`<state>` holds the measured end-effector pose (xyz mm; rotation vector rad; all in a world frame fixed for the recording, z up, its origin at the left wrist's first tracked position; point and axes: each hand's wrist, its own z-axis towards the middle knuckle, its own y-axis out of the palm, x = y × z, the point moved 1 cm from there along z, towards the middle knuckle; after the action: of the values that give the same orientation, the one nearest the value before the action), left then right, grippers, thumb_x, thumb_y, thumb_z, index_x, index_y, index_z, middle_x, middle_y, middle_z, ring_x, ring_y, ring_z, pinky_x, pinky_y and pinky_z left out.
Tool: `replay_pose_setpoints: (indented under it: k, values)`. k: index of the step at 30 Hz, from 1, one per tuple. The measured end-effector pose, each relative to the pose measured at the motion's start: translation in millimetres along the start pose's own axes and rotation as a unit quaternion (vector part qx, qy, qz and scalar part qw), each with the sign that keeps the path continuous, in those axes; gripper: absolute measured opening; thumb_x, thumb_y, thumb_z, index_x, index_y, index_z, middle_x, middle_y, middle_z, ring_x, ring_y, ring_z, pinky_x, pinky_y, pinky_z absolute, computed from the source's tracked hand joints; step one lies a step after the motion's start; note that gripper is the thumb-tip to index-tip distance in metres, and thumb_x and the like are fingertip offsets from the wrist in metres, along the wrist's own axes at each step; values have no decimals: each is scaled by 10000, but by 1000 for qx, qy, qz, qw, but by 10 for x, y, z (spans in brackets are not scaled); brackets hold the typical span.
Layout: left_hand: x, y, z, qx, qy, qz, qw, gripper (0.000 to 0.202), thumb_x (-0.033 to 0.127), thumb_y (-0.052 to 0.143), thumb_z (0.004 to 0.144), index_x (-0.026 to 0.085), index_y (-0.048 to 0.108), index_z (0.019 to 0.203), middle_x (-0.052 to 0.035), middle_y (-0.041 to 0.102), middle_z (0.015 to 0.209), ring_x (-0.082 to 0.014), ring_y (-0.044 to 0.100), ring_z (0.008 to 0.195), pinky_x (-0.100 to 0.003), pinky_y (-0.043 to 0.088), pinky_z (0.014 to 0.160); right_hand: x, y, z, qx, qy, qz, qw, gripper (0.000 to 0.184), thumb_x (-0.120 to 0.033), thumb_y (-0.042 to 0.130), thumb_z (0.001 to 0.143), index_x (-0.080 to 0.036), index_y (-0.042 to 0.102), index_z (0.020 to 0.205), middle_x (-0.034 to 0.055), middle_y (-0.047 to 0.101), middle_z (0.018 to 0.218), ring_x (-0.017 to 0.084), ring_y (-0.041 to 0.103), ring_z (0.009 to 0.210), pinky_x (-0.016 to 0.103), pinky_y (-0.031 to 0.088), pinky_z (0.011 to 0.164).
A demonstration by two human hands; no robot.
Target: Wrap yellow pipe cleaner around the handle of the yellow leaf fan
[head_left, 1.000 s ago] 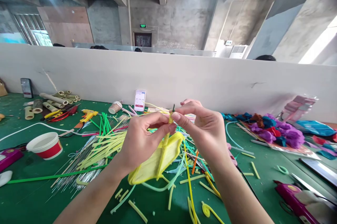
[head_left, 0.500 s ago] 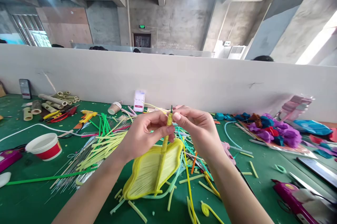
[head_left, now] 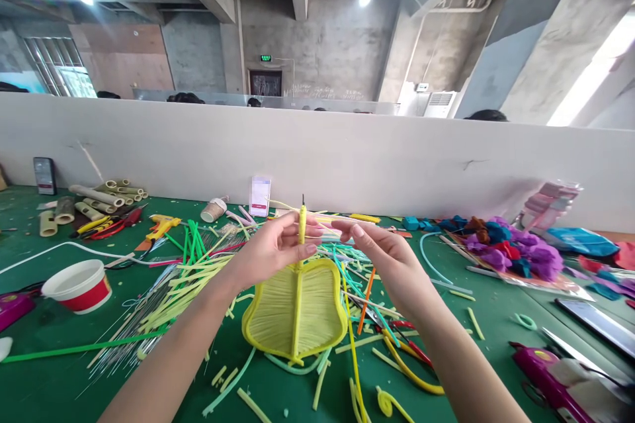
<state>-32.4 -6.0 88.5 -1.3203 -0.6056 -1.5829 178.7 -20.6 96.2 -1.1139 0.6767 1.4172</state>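
A yellow hand fan [head_left: 270, 310] built from fuzzy chenille stems hangs upside down, its fluted body low and its handle pointing up. A dark wire tip pokes out above the wrapped handle. My left hand [head_left: 280, 241] is closed around that handle, thumb in front and fingers behind. Just to the right, apart from the handle, my right hand [head_left: 377, 247] has its thumb and fingertips drawn together. Whether anything thin lies in that pinch I cannot make out. Below the fan, cut pale-yellow stem pieces [head_left: 253, 404] lie on the green table [head_left: 163, 396].
At left are a paper cup [head_left: 77, 284], a yellow glue gun [head_left: 161, 228], pliers [head_left: 112, 221], bamboo tubes [head_left: 99, 196] and a heap of stems [head_left: 193, 287]. A phone [head_left: 260, 196] leans on the white partition [head_left: 317, 151]. Purple bundles [head_left: 540, 254] and a power strip [head_left: 550, 373] stand right.
My right hand has come off the top of the handle and moved right and slightly down. The fan has swung from a tilt to nearly straight, facing me, still in my left hand.
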Motion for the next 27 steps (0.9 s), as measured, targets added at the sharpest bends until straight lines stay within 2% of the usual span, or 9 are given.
replay_pose_setpoints:
  k: [3,8,11,14,16,19,23,25,27]
  values:
    - [-89,-57,-8,-21,-24,76,997,485,350,694,868,243,558,1321,-125,638,1352,-279,599,1264,-433,499,1027,101,-2,-17,-7,19,-28,999,346,-514,571,934,-281,728,1136,61,693,1280,248,589,1243,435,413,1086]
    - [-222,-173,23,-84,-59,177,979,379,338,718,833,223,652,1188,-107,693,1268,-287,636,1207,-424,484,1024,439,96,0,-65,37,-129,989,470,-462,637,896,-259,613,1319,102,698,1240,276,637,1140,459,512,919]
    - [-250,-242,48,-112,-60,117,985,402,272,721,826,203,640,1214,-114,700,1248,-263,655,1173,-414,483,1029,569,165,35,-116,34,-114,986,347,-404,657,881,-233,701,1179,65,756,1015,248,686,930,396,536,792]
    - [-264,-340,44,-109,-63,72,989,471,273,749,803,210,621,1252,-116,700,1242,-264,643,1190,-406,498,1014,610,173,81,-88,29,-56,994,237,-390,675,859,-183,741,955,49,748,853,231,679,796,342,523,699]
    - [-292,-421,31,-81,-86,51,992,533,313,777,780,221,608,1276,-115,697,1247,-276,640,1191,-408,524,980,631,151,106,-21,25,-30,999,275,-428,647,875,-176,707,965,61,744,900,240,680,844,338,527,726]
    - [-369,-548,32,12,-122,20,992,626,370,849,687,202,629,1248,-108,718,1202,-300,664,1143,-409,557,927,697,126,128,88,19,-19,996,385,-522,533,927,-192,622,1103,83,722,1028,246,676,932,355,545,782]
    - [-464,-700,72,124,-108,14,986,615,445,841,678,157,654,1188,-117,736,1131,-303,680,1080,-381,569,870,783,113,156,147,22,-39,988,517,-565,563,893,-174,522,1229,159,650,1189,290,668,1001,439,569,815]
    - [-478,-780,78,180,-90,16,979,589,479,823,691,162,657,1159,-108,738,1093,-277,696,993,-333,567,787,767,68,164,207,-14,-87,974,623,-516,593,888,-175,397,1371,211,503,1382,332,574,1193,523,507,953]
    - [-465,-861,60,234,-75,19,969,542,508,816,690,179,668,1095,-75,741,1018,-230,697,871,-278,540,693,705,9,164,253,-102,-202,941,601,-423,562,924,-198,337,1435,206,393,1475,345,411,1361,581,366,1094]
